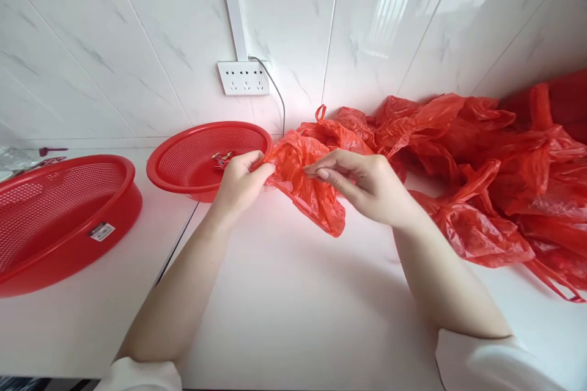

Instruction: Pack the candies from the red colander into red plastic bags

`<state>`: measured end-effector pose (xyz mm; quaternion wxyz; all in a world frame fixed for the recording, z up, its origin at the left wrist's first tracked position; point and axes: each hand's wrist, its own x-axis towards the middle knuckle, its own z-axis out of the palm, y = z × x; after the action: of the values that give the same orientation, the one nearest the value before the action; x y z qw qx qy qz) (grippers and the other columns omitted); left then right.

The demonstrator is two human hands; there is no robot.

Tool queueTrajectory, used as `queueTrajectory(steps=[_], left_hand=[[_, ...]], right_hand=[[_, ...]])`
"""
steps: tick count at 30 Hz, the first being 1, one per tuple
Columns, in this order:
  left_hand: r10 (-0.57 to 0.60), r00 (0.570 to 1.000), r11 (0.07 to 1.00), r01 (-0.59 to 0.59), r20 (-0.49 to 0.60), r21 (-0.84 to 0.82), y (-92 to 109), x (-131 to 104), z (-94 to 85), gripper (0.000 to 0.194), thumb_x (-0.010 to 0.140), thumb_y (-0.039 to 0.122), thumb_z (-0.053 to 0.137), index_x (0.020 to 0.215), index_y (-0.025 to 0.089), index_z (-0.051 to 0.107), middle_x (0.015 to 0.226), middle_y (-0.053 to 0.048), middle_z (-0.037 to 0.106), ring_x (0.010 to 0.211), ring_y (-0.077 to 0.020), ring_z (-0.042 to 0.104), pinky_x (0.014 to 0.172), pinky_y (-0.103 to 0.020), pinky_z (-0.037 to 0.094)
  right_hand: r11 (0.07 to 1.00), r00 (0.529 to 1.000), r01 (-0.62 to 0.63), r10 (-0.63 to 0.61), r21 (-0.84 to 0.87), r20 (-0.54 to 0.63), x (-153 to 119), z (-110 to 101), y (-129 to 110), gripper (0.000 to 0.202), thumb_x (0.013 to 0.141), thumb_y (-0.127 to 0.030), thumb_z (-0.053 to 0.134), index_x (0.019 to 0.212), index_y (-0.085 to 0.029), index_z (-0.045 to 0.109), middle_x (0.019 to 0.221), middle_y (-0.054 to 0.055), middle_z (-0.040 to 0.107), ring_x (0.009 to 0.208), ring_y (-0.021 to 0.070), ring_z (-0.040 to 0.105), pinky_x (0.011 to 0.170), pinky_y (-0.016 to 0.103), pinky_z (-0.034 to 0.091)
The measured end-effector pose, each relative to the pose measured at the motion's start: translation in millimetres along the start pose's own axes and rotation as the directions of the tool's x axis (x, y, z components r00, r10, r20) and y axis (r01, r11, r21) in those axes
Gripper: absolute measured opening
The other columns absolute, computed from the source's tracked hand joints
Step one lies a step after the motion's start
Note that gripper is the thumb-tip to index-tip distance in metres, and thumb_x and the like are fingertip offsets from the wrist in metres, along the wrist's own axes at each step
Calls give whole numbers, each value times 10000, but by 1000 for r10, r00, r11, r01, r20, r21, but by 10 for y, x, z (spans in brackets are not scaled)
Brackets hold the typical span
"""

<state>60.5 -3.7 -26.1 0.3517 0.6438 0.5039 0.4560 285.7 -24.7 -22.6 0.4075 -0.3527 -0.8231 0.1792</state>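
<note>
My left hand (241,183) grips the gathered edge of a red plastic bag (307,189) between thumb and fingers, holding it above the white table. The crumpled bag hangs down to the right of that hand. In front of the bag, my right hand (369,186) has its thumb and fingers pinched together. What the pinch holds, if anything, cannot be made out. Just beyond my left hand stands a round red mesh basket (183,146), with a few small wrapped pieces (223,159) inside, partly hidden by the hand.
At the left stands a larger red basket (114,208) with a white label. Several knotted red plastic bags (486,214) are heaped along the right side. On the tiled back wall is a socket strip (243,78) with a grey cable. A table seam (177,244) runs on the left.
</note>
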Motion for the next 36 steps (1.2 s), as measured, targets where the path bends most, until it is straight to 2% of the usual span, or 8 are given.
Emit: queueTrajectory(steps=[7,11,15,19,22,26,30,36], left_hand=[[-82,995,976,70,-49,-205,-61,33,96,276,765,385,594,611,166,530,678,-12,594,714,-191,619,631,-330,580],[-113,993,964,101,-34,-248,-68,72,8,239,771,367,525,663,163,586,716,-40,656,784,-229,649,711,-403,593],[-94,994,982,85,-48,-170,-71,117,-194,265,764,373,498,666,150,602,731,-75,672,756,-241,666,704,-432,587],[-143,988,967,127,60,219,-11,83,-372,237,758,374,553,789,166,663,833,-78,697,757,-248,678,668,-379,561],[58,997,879,-76,53,471,165,-86,-375,409,720,330,653,1118,239,626,1078,-67,665,944,-257,646,764,-379,540],[500,856,738,-499,129,455,444,-491,-111,368,789,222,606,1157,239,596,1133,-72,618,1055,-255,590,873,-377,503],[393,669,591,-709,631,384,339,-739,371,252,858,95,406,912,195,630,835,-48,647,763,-187,618,669,-300,498],[51,875,393,-460,481,796,-323,-395,715,325,787,12,389,1030,74,596,923,-170,683,898,-280,662,791,-374,493]], right_hand=[[929,929,359,-345,-92,137,-21,276,-141,258,972,-212,372,1041,-255,618,1210,82,643,1091,213,627,883,376,539],[910,964,75,38,-408,262,-55,286,-136,293,936,-125,318,1030,-223,578,795,67,680,664,207,640,559,311,469],[619,822,-273,548,-736,156,-23,199,129,423,877,-96,354,1290,-106,448,698,119,648,631,286,645,518,326,389],[525,770,-369,634,-767,63,38,103,307,508,933,-275,363,1401,-81,332,801,172,666,795,386,667,586,398,428],[557,780,-342,617,-757,102,52,98,290,546,938,-355,386,1428,-132,297,767,131,659,754,355,665,595,389,427],[662,805,-244,546,-709,232,46,205,267,428,934,-332,397,1326,-161,406,739,72,630,633,258,616,545,319,374],[773,793,-136,460,-619,400,52,377,389,182,909,-191,407,863,-153,578,708,54,581,569,151,515,506,275,299],[877,823,-150,366,-456,434,66,660,739,180,861,-110,450,808,-186,603,810,49,641,731,162,564,648,268,410]])
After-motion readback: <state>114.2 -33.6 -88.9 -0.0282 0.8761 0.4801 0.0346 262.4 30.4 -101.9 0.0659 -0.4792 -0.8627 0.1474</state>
